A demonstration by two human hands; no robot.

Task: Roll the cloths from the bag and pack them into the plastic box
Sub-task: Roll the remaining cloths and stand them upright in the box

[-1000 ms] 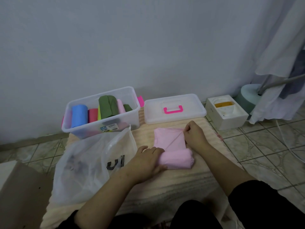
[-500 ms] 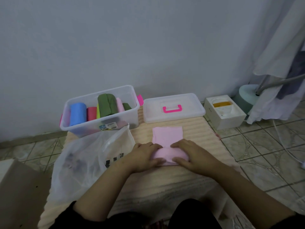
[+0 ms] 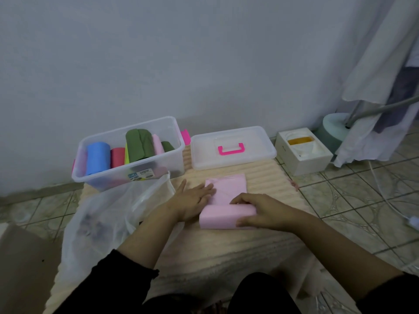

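A pink cloth (image 3: 229, 189) lies on the cream mat (image 3: 226, 250), its near end rolled into a thick roll. My right hand (image 3: 260, 210) grips the right end of that roll. My left hand (image 3: 192, 200) lies flat, fingers spread, pressing the cloth's flat left part. The clear plastic box (image 3: 95, 177) stands at the back left, holding several rolled cloths in blue, red, green and pink. A translucent plastic bag (image 3: 108, 218) lies in front of the box, with dark cloth dimly visible inside.
The box's clear lid (image 3: 233, 147) with a pink handle lies behind the cloth. A white carton (image 3: 303, 151) stands on the tiled floor to the right, by a stand's round base and hanging white fabric. A cardboard box (image 3: 22, 268) sits at the near left.
My left hand left the roll and now lies flat on the unrolled part. My right hand came back from the cloth's far edge onto the roll and now holds its right end.
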